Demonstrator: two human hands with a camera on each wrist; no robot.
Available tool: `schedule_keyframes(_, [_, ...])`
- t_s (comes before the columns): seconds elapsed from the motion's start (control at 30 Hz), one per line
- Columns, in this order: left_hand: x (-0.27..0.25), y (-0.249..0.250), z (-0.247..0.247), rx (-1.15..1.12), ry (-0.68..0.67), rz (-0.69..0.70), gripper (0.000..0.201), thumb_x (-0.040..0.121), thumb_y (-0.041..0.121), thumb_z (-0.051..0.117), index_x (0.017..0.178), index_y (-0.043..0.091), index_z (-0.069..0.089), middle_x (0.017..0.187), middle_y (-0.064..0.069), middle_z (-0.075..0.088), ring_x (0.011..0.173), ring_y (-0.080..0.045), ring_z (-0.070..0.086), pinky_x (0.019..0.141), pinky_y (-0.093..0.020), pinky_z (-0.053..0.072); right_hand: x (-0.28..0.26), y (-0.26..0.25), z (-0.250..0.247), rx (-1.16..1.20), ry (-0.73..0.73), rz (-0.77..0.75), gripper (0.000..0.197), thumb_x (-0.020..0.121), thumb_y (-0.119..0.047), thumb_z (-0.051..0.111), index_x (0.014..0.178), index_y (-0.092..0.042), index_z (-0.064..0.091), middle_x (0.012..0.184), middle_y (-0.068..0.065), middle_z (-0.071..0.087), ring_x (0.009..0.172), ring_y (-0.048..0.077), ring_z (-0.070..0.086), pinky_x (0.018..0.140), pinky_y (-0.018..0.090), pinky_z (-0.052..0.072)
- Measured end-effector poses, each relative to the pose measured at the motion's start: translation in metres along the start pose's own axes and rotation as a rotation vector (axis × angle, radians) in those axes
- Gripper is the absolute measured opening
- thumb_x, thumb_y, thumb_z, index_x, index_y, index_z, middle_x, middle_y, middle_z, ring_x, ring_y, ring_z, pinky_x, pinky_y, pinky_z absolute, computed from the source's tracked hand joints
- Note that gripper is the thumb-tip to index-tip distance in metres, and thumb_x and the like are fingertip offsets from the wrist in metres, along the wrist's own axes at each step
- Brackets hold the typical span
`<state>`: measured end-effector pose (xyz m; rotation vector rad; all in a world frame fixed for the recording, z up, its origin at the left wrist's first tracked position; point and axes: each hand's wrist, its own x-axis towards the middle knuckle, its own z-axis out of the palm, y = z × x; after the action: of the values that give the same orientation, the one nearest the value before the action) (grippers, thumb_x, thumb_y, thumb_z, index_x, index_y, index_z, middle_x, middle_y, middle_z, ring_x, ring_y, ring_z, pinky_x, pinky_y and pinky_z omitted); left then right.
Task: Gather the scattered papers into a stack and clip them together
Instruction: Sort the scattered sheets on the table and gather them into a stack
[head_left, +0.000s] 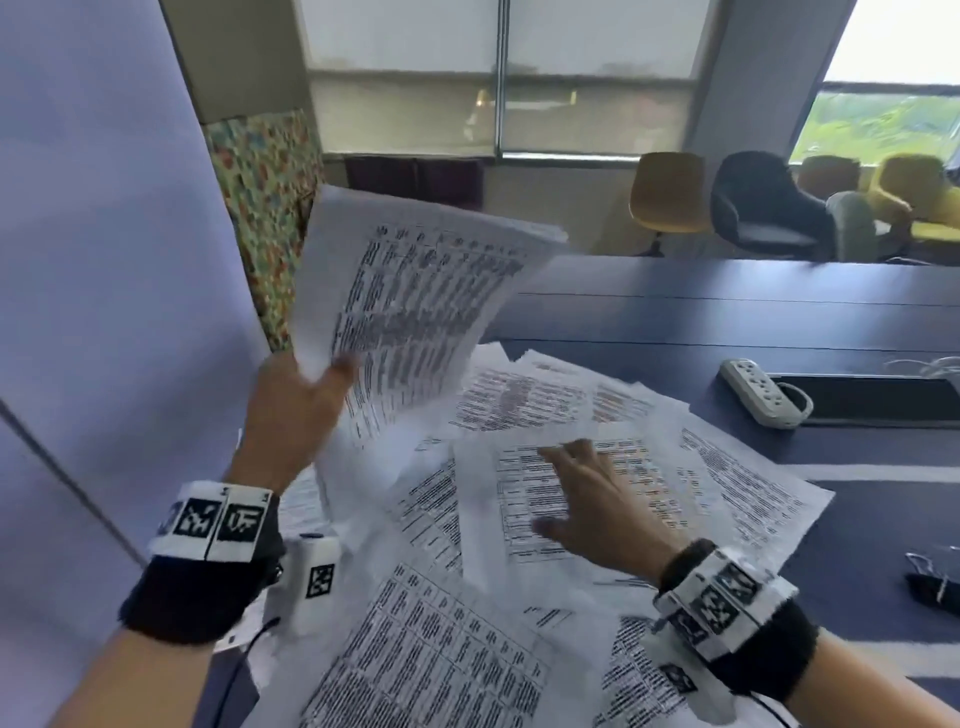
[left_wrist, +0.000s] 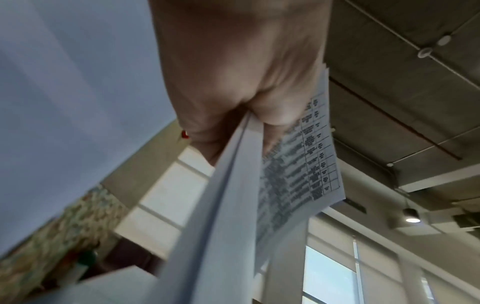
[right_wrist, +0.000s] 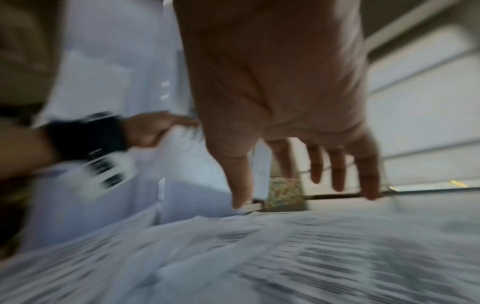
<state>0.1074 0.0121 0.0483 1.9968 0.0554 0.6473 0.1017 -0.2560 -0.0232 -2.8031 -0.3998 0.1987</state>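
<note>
Blue table (head_left: 727, 312) carries the scattered papers (head_left: 727, 483), a wide overlapping spread of white sheets printed with dense black tables and text, lying at varied angles from the near edge out to mid-table.

Held sheaf (head_left: 410, 291): several sheets raised above the left part of the spread, tilted up and away, top corners fanned slightly apart. The printed table faces the head camera. In the left wrist view the sheaf (left_wrist: 233, 205) runs away from the palm edge-on, white backs on one side and gridded print on the other.

Left hand (head_left: 296, 410) grips the sheaf at its lower corner, thumb on the printed face and fingers behind (fingers not visible from the head view).

Right hand (head_left: 597, 499) is over the middle of the spread, palm down, fingers extended and spread, holding nothing. In the right wrist view the hand (right_wrist: 280, 102) hangs just above the blurred sheets; contact at the fingertips cannot be told.

Binder clips (head_left: 930, 577), black with wire handles, lie on the table at the far right, apart from the papers and well apart from both hands.

White power strip (head_left: 758, 392) sits beyond the spread.
</note>
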Motion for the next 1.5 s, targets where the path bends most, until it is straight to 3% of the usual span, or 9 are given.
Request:
schedule_keyframes(0.17, [0.015, -0.009, -0.029, 0.008, 0.194, 0.025, 0.042, 0.092, 0.023, 0.061, 0.055, 0.017, 0.043, 0.041, 0.008, 0.04, 0.034, -0.001, 0.033, 0.045, -0.021, 0.029, -0.014, -0.073, 0.024, -0.044, -0.067, -0.481, 0.065, 0.086, -0.046, 0.063, 0.142, -0.027, 0.036, 0.15, 0.003, 0.027, 0.136, 0.021, 0.024, 0.112, 0.043, 0.03])
schedule_keyframes(0.37, [0.015, -0.014, -0.041, -0.018, 0.277, 0.041, 0.028, 0.093, 0.019, 0.061, 0.086, -0.008, 0.062, 0.054, 0.009, 0.042, 0.038, 0.005, 0.04, 0.044, -0.008, 0.027, 0.0, -0.149, 0.078, -0.267, -0.35, -0.916, 0.081, 0.063, -0.033, 0.085, 0.135, -0.023, 0.048, 0.143, 0.011, 0.038, 0.132, 0.028, 0.029, 0.102, 0.056, 0.038])
schedule_keyframes(0.43, [0.015, -0.02, -0.048, -0.051, 0.255, 0.037, 0.017, 0.093, 0.02, 0.06, 0.089, 0.004, 0.067, 0.066, -0.002, 0.058, 0.054, -0.002, 0.049, 0.055, -0.014, 0.038, 0.003, -0.168, 0.088, -0.33, -0.415, -0.986, 0.089, 0.058, -0.033, 0.088, 0.136, -0.024, 0.047, 0.142, 0.011, 0.041, 0.13, 0.029, 0.032, 0.099, 0.055, 0.04])
schedule_keyframes(0.57, [0.014, -0.032, -0.059, -0.06, 0.28, -0.027, 0.025, 0.092, 0.017, 0.06, 0.067, 0.015, 0.056, 0.064, -0.005, 0.053, 0.042, 0.004, 0.039, 0.044, -0.013, 0.033, 0.01, -0.191, 0.096, -0.49, -0.471, -0.947, 0.104, 0.052, -0.037, 0.09, 0.141, -0.021, 0.039, 0.14, 0.01, 0.04, 0.126, 0.03, 0.037, 0.098, 0.055, 0.041])
schedule_keyframes(0.8, [0.01, -0.039, -0.066, -0.091, 0.278, -0.091, 0.036, 0.091, 0.014, 0.061, 0.057, 0.021, 0.046, 0.056, 0.005, 0.045, 0.04, 0.003, 0.038, 0.044, -0.013, 0.032, 0.01, -0.203, 0.095, -0.591, -0.501, -0.842, 0.081, 0.065, -0.025, 0.083, 0.134, -0.02, 0.042, 0.128, 0.012, 0.05, 0.121, 0.032, 0.039, 0.096, 0.059, 0.039])
schedule_keyframes(0.97, [0.011, -0.04, -0.066, -0.063, 0.18, -0.093, 0.026, 0.091, 0.015, 0.058, 0.07, 0.0, 0.058, 0.06, -0.001, 0.053, 0.053, -0.012, 0.043, 0.059, -0.023, 0.034, 0.008, -0.207, 0.096, -0.629, -0.518, -0.836, 0.056, 0.072, -0.027, 0.076, 0.125, -0.027, 0.058, 0.128, 0.003, 0.048, 0.12, 0.025, 0.034, 0.097, 0.053, 0.037])
schedule_keyframes(1.03, [0.01, -0.039, -0.065, -0.032, 0.168, -0.088, 0.035, 0.093, 0.014, 0.057, 0.059, 0.008, 0.049, 0.044, 0.014, 0.045, 0.039, 0.001, 0.036, 0.048, -0.016, 0.031, 0.011, -0.209, 0.096, -0.615, -0.535, -0.846, 0.051, 0.071, -0.033, 0.078, 0.119, -0.027, 0.061, 0.125, 0.002, 0.051, 0.119, 0.025, 0.036, 0.096, 0.052, 0.038])
schedule_keyframes(1.2, [0.009, -0.029, -0.066, 0.044, 0.202, -0.071, 0.052, 0.094, 0.018, 0.056, 0.051, 0.019, 0.027, 0.035, 0.008, 0.027, 0.027, -0.006, 0.021, 0.032, -0.014, 0.018, 0.009, -0.202, 0.074, -0.337, -0.414, -0.835, 0.035, 0.083, -0.02, 0.07, 0.115, -0.011, 0.061, 0.107, 0.008, 0.066, 0.102, 0.026, 0.059, 0.097, 0.052, 0.041])
schedule_keyframes(1.5, [0.016, -0.024, -0.085, 0.032, 0.239, -0.108, 0.055, 0.093, 0.025, 0.059, 0.052, 0.017, 0.021, 0.03, 0.008, 0.023, 0.027, -0.008, 0.016, 0.033, -0.019, 0.013, 0.072, -0.073, -0.05, -0.292, -0.329, -0.353, 0.022, 0.064, -0.012, 0.079, 0.062, -0.02, 0.058, 0.059, 0.0, 0.053, 0.049, 0.01, 0.043, 0.037, 0.013, 0.028])
